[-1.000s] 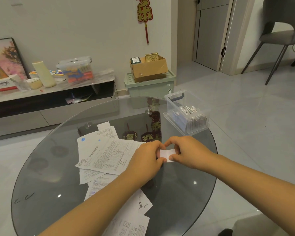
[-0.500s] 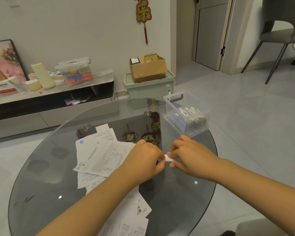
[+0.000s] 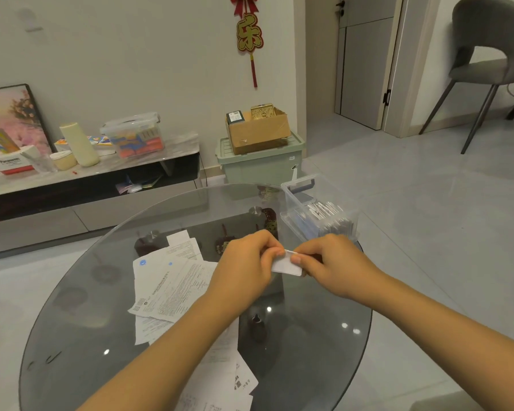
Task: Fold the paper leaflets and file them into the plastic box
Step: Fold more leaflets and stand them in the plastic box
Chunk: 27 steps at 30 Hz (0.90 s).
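Both hands meet over the far right part of the glass table (image 3: 107, 292), pinching one small folded leaflet (image 3: 285, 264) between them. The left hand (image 3: 247, 262) grips its left end with curled fingers and thumb; the right hand (image 3: 333, 262) nips its upper right edge between thumb and forefinger. A second ago the leaflet showed as a wider white square between the hands; half a second ago only a sliver peeked out; now it reads as a narrow strip tilted down toward the person. That suggests one more fold has gone in and the crease is being pressed, though the fingers hide the fold line, so I cannot be certain. If so, this piece looks nearly ready to file.

The plastic box (image 3: 297, 200) stands at the far right edge of the table, just beyond the right hand, open, with folded leaflets standing in a row inside. Unfolded leaflets (image 3: 172, 283) lie in a loose heap left of centre, running to the near edge under the left forearm, so much folding remains.

Beyond the table stand a low cabinet (image 3: 72, 185) with clutter, a green storage bin (image 3: 261, 167) topped by a cardboard box (image 3: 258, 132), a red wall ornament (image 3: 249, 34) and a grey chair (image 3: 493, 60).
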Each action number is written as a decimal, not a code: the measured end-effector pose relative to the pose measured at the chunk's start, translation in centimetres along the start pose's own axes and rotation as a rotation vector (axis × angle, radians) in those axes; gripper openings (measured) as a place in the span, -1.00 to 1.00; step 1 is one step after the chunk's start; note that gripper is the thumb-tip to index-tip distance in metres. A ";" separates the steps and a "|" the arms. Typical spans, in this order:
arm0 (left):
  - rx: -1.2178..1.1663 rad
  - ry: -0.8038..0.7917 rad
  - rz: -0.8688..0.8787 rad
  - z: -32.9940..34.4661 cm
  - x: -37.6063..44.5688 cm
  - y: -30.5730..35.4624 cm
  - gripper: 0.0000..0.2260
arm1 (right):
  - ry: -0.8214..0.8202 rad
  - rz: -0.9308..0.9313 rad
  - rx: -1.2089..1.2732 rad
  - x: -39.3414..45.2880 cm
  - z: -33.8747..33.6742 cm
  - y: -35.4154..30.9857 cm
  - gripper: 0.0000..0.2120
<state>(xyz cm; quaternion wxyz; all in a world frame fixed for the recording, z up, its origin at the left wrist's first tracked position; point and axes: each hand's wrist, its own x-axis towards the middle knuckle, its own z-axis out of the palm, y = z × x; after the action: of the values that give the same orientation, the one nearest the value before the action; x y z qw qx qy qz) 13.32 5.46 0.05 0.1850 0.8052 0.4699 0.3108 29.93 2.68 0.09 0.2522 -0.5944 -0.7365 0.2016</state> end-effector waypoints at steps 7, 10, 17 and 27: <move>-0.065 0.016 0.000 -0.1 3.0 1.0 -0.91 | 0.125 0.073 0.143 0.9 -2.2 0.2 -0.83; -0.149 -0.001 0.021 0.3 4.2 1.3 -0.93 | 0.229 0.094 0.117 1.3 -2.9 0.8 -0.91; 0.052 -0.113 0.117 2.4 8.1 2.0 -0.77 | 0.508 0.300 0.030 2.5 -5.6 3.7 -0.92; 0.304 -0.383 0.499 6.7 12.9 3.0 -0.45 | 0.634 0.495 -0.132 4.8 -5.8 4.8 -0.95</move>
<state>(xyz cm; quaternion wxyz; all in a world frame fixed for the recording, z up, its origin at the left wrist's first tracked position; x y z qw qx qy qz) 24.46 15.24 1.08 0.0660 0.9573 0.2563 0.1162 36.40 8.36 2.44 0.3721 -0.8013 -0.4682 0.0150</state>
